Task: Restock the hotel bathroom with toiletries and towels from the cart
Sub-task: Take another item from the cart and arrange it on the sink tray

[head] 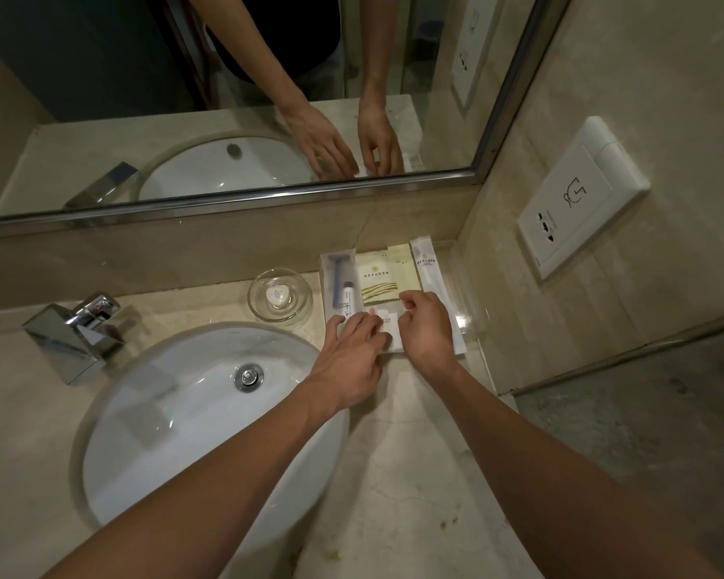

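pinching the white sachet with right hand, left hand spread flat on it.

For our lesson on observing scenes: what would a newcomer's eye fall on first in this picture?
The left hand and right hand meet over white and cream toiletry packets in a clear plastic tray at the counter's back right corner, the right pinching one. Left of them lie a small clear glass dish and a white oval sink.
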A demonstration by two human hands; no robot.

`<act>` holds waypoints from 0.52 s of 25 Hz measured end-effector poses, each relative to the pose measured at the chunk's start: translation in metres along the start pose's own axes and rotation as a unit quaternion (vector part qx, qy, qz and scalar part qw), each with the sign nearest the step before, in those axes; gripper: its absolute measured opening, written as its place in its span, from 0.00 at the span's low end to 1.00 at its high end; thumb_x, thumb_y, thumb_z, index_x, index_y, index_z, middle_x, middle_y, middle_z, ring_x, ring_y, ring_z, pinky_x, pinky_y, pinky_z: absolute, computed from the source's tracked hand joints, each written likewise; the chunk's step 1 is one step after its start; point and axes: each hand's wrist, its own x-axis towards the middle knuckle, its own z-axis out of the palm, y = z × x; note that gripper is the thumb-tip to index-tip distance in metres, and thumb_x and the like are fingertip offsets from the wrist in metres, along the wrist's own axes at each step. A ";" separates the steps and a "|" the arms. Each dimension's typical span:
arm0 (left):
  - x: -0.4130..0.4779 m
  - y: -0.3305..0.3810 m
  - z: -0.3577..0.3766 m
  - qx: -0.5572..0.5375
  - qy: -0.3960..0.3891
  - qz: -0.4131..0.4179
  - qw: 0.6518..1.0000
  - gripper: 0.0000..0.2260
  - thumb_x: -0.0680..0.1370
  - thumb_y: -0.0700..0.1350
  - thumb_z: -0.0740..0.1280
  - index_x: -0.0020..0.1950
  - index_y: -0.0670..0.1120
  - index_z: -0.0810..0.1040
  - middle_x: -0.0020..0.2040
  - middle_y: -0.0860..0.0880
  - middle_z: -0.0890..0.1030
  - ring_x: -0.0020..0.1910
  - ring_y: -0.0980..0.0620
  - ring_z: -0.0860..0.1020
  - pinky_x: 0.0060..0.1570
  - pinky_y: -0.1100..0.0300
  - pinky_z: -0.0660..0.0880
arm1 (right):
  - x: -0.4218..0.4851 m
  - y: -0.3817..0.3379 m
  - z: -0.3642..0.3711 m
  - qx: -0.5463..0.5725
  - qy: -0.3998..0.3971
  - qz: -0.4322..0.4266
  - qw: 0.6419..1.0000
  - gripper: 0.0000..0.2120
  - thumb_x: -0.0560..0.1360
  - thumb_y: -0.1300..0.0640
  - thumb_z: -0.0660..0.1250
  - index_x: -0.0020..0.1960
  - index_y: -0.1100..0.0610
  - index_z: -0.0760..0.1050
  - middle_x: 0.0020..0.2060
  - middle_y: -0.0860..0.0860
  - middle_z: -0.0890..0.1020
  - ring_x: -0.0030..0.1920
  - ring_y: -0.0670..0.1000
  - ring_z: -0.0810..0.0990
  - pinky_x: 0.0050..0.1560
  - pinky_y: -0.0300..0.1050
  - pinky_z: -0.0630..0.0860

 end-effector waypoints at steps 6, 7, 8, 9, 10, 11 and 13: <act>-0.003 0.004 0.000 0.001 -0.011 -0.003 1.000 0.19 0.77 0.45 0.62 0.68 0.49 0.71 0.72 0.47 0.65 0.75 0.48 0.57 0.71 0.47 0.46 | -0.017 0.015 -0.007 -0.156 -0.039 -0.119 0.980 0.17 0.79 0.63 0.58 0.65 0.58 0.76 0.63 0.50 0.75 0.62 0.53 0.66 0.62 0.49 0.72; -0.004 0.004 0.001 0.002 -0.011 -0.004 1.000 0.19 0.77 0.45 0.62 0.69 0.49 0.71 0.73 0.47 0.65 0.75 0.48 0.57 0.71 0.47 0.46 | -0.020 0.016 -0.006 -0.189 -0.038 -0.134 0.972 0.16 0.78 0.62 0.59 0.63 0.58 0.77 0.63 0.49 0.74 0.61 0.52 0.66 0.61 0.48 0.71; -0.005 0.004 0.001 0.003 -0.009 -0.003 1.000 0.20 0.77 0.45 0.62 0.69 0.49 0.71 0.73 0.48 0.65 0.75 0.48 0.58 0.71 0.47 0.46 | -0.021 0.016 -0.006 -0.213 -0.039 -0.144 0.966 0.15 0.78 0.62 0.59 0.62 0.58 0.76 0.64 0.49 0.73 0.61 0.52 0.66 0.61 0.47 0.70; -0.006 0.005 0.001 0.003 -0.006 -0.002 1.000 0.20 0.77 0.45 0.62 0.69 0.49 0.71 0.73 0.48 0.65 0.75 0.48 0.58 0.72 0.47 0.46 | -0.023 0.016 -0.006 -0.226 -0.045 -0.150 0.961 0.15 0.78 0.61 0.59 0.63 0.58 0.76 0.66 0.48 0.72 0.61 0.52 0.65 0.62 0.47 0.69; -0.006 0.005 0.001 0.004 -0.003 -0.002 1.000 0.20 0.77 0.45 0.62 0.69 0.49 0.71 0.72 0.48 0.65 0.75 0.48 0.59 0.72 0.47 0.47 | -0.024 0.015 -0.006 -0.232 -0.057 -0.151 0.959 0.16 0.78 0.60 0.59 0.64 0.58 0.74 0.68 0.47 0.70 0.62 0.53 0.64 0.63 0.47 0.67; -0.007 0.005 0.001 0.005 0.000 -0.004 1.000 0.20 0.76 0.45 0.62 0.69 0.48 0.71 0.72 0.48 0.66 0.74 0.48 0.59 0.71 0.47 0.47 | -0.025 0.013 -0.006 -0.235 -0.070 -0.152 0.957 0.17 0.79 0.59 0.58 0.66 0.58 0.73 0.70 0.47 0.68 0.63 0.53 0.64 0.64 0.47 0.65; -0.006 0.007 0.001 0.005 0.006 -0.006 1.000 0.20 0.76 0.44 0.62 0.68 0.48 0.72 0.71 0.48 0.67 0.74 0.47 0.60 0.71 0.47 0.47 | -0.027 0.011 -0.009 -0.248 -0.088 -0.160 0.951 0.18 0.80 0.57 0.58 0.68 0.58 0.70 0.72 0.47 0.67 0.64 0.54 0.64 0.65 0.48 0.63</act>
